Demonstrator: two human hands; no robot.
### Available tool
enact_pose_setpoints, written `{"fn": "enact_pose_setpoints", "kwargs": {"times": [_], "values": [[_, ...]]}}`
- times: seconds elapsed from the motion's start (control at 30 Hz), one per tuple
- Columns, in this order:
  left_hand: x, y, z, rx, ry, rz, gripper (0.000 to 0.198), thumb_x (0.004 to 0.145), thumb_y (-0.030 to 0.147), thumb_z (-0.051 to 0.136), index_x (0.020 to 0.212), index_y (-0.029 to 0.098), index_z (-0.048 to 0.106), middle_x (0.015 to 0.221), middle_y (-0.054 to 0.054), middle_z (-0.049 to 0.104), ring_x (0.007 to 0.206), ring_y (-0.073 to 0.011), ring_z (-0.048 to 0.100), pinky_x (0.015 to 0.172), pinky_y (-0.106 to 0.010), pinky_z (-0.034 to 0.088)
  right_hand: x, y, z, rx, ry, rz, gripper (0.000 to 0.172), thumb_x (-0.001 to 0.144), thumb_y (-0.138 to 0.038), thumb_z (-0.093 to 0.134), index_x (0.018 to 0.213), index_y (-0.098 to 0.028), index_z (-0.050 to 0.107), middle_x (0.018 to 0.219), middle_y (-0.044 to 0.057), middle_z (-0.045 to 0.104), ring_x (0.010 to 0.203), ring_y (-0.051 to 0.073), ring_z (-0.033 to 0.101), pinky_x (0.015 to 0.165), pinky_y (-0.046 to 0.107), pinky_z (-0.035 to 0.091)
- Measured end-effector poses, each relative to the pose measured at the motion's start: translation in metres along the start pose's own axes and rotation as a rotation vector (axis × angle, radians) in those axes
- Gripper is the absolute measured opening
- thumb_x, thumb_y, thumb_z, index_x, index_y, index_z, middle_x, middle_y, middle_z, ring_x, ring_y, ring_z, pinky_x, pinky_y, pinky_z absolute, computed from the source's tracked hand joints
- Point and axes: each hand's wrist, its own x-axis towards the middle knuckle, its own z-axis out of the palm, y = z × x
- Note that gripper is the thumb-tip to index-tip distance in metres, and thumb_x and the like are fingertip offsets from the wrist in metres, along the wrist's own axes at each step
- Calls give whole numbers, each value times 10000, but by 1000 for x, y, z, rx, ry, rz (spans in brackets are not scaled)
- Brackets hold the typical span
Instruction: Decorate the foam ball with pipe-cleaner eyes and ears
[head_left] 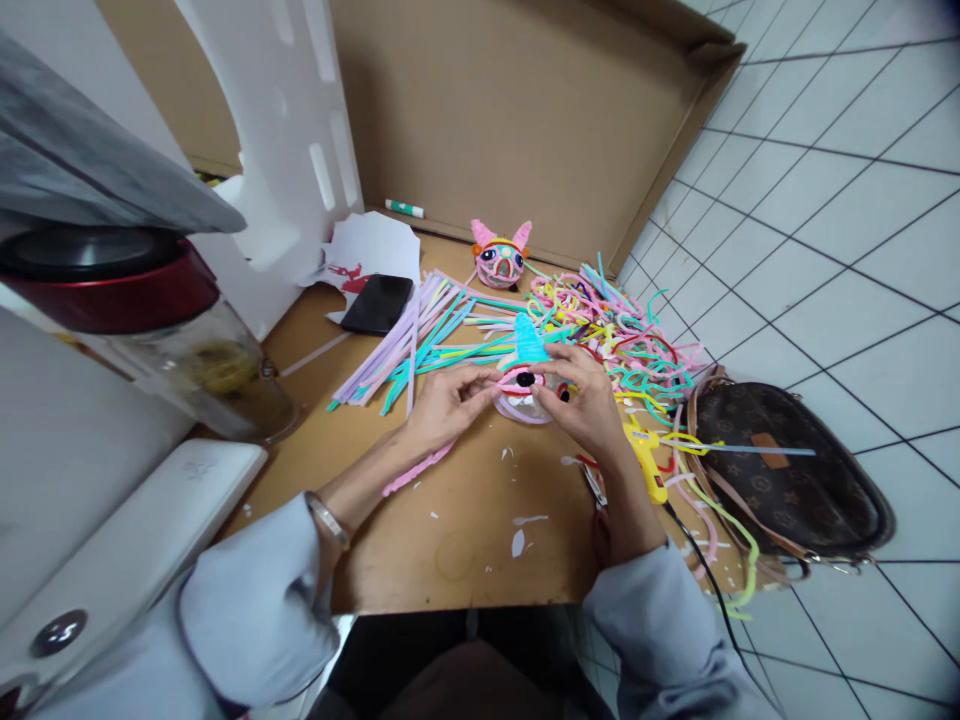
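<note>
A small pipe-cleaner figure (525,372) with a turquoise cone top, pink body and black eye sits on the brown cardboard (465,520). My left hand (444,404) pinches its left side with curled fingers. My right hand (585,398) grips its right side, fingers closed round it. A pink pipe cleaner (417,470) lies under my left wrist. Straight pastel pipe cleaners (420,340) lie fanned out behind my left hand. A tangled heap of coloured pipe cleaners (622,330) lies behind my right hand.
A finished pink-eared figure (501,258) stands at the back. A black phone (377,303) and white paper (371,250) lie left of it. A yellow glue gun (646,462) and brown patterned bag (787,470) are at right. A glass jar (217,375) stands left.
</note>
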Motion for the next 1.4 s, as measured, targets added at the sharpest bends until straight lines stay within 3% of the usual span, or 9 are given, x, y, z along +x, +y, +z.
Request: {"fn": "enact_pose_setpoints", "kwargs": {"times": [0.17, 0.37, 0.57, 0.8, 1.13, 1.4], "values": [[1, 2, 3, -94, 17, -73, 268, 831, 378, 689, 941, 148, 771, 836, -60, 770, 723, -171, 644, 692, -282, 509, 0, -1, 1, 33, -6, 25, 196, 823, -253, 693, 989, -258, 796, 1201, 119, 719, 1160, 288, 671, 1018, 508, 512], [1, 4, 10, -270, 66, -211, 254, 728, 352, 742, 868, 140, 737, 690, -9, 681, 612, -116, 578, 626, -238, 476, 1, -4, 0, 65, 19, 44, 194, 803, -257, 701, 987, -248, 760, 1175, 105, 740, 1150, 292, 676, 1018, 498, 514], [2, 8, 12, -308, 67, -275, 241, 660, 323, 762, 808, 137, 717, 649, 14, 640, 571, -94, 535, 592, -225, 454, 1, -3, 0, 68, 26, 26, 102, 833, -289, 677, 917, -234, 696, 1118, 108, 765, 1151, 293, 689, 1004, 476, 515], [2, 3, 12, -281, 52, -224, 209, 692, 317, 735, 810, 154, 676, 676, 18, 636, 585, -95, 547, 597, -227, 453, 0, -6, -1, -50, 4, -2, 106, 866, -308, 643, 918, -243, 709, 1119, 110, 767, 1163, 301, 682, 1016, 502, 482], [5, 7, 4, -299, -34, -204, 314, 698, 319, 769, 944, 143, 684, 722, -2, 644, 617, -100, 564, 596, -221, 471, 1, -9, -2, -91, -7, -2, 132, 874, -302, 606, 920, -234, 710, 1139, 125, 754, 1174, 310, 667, 1007, 503, 456], [3, 14, -7, -18, -70, -161, 268, 872, 297, 528, 1014, 152, 703, 708, 7, 609, 622, -122, 498, 594, -238, 399, -1, -13, 0, -103, -8, 3, 138, 874, -304, 603, 927, -235, 711, 1170, 125, 746, 1185, 300, 659, 1007, 492, 448]]}}
